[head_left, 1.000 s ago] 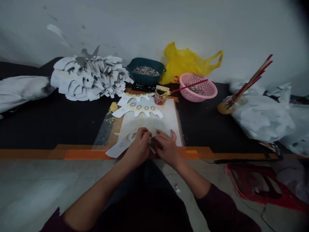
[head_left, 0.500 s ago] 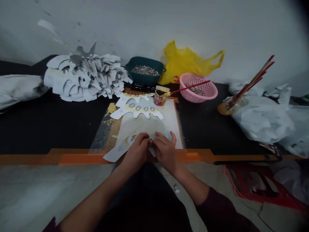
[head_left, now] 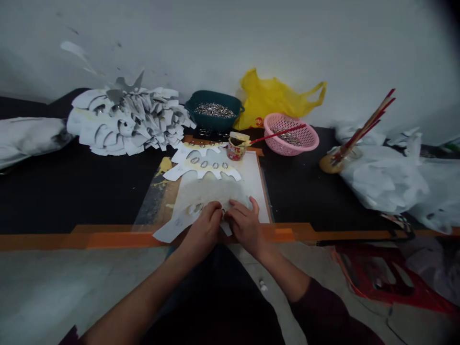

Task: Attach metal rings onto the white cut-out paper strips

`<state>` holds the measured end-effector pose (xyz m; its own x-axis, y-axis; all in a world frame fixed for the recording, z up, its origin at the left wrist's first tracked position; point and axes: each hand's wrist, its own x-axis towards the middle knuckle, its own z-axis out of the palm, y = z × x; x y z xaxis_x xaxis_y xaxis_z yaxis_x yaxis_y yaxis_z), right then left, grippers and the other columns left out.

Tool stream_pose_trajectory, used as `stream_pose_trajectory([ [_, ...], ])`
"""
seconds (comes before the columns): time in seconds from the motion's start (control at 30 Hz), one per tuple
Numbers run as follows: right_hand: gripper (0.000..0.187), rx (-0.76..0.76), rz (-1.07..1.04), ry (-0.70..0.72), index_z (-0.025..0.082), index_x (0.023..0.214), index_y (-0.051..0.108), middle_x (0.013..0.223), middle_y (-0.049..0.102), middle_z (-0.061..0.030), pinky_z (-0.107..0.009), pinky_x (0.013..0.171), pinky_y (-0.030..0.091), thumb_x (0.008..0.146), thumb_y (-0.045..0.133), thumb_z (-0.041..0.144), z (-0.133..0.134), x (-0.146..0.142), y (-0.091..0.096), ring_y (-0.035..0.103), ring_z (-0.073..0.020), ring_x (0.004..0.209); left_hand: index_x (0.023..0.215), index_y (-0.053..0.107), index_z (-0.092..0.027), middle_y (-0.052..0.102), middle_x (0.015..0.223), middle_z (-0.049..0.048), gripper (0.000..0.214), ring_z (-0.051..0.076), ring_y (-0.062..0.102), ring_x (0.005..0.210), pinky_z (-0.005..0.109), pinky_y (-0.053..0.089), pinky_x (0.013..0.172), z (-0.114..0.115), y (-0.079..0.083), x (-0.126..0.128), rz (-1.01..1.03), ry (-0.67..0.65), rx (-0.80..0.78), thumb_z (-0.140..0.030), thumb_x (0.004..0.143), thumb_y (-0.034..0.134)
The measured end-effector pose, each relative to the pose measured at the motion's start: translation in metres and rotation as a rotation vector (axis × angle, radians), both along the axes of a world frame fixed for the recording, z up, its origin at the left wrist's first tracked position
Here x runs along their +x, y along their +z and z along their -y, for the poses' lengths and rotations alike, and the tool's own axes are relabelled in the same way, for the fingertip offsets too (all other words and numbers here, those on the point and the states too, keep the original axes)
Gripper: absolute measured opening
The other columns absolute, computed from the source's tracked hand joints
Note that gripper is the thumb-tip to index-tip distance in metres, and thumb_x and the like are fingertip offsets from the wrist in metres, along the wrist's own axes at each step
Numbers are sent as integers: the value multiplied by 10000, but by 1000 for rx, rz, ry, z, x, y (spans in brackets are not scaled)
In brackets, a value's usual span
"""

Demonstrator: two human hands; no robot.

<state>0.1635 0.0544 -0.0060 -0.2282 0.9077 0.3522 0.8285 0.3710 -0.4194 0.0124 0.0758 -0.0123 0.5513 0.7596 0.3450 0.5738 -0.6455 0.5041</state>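
Note:
A white cut-out piece [head_left: 170,229] with scalloped edges lies at the table's front edge, a metal ring [head_left: 198,207] on its left part. My left hand [head_left: 205,224] is closed on this piece, its fingertips pinched near the middle. Close beside it my right hand [head_left: 245,224] pinches at a small metal ring [head_left: 223,213] between the two hands, thumb and forefinger bent inward. The fingers partly hide the ring. Beyond my hands, a second white piece [head_left: 174,172] carries several rings along a yellowish glue strip, and a third [head_left: 178,154] lies behind it.
A glue tub [head_left: 236,152] with a red stick [head_left: 280,134] stands behind the pieces. Further back are a green basket [head_left: 196,116] and a pink basket [head_left: 287,151] of metal rings, and a yellow bag [head_left: 273,96]. White cut-outs [head_left: 104,139] are heaped left; brushes [head_left: 362,132] and plastic bags [head_left: 388,177] lie right.
The view has shifted slightly, so the things at the back appear a little lower. Both hands stay at the same piece, with only small finger movement.

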Motion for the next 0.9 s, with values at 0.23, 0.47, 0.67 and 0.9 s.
stream_pose_trajectory([
  [0.23,259,-61,41,108,204,808,576,925,670,-25,-453,1036,63,815,380,34,-6,8,1,533,-164,1109,929,511,-132,483,1077,121,223,197,492,982,367,472,845,-2,-2,-3,-25,-38,10,-35,805,353],
  [0.47,187,28,205,259,206,800,585,828,653,8,-461,1037,31,813,447,80,-17,20,-5,548,-159,1071,1062,497,-172,498,1120,75,341,204,467,1059,387,430,930,-6,4,-13,-120,-192,4,-23,775,389],
  [0.67,204,109,267,271,212,802,582,815,636,1,-460,1061,37,856,415,109,-15,20,-9,527,-144,1084,1069,502,-156,503,1116,103,315,223,470,1065,385,456,902,-12,5,-18,-150,-292,51,-43,786,421],
  [0.9,191,116,284,290,210,800,573,775,624,6,-483,1067,70,861,427,105,-14,21,-5,511,-151,1116,1041,525,-145,511,1094,113,271,224,478,1044,383,459,888,-16,8,-18,-163,-337,21,-69,803,420],
])
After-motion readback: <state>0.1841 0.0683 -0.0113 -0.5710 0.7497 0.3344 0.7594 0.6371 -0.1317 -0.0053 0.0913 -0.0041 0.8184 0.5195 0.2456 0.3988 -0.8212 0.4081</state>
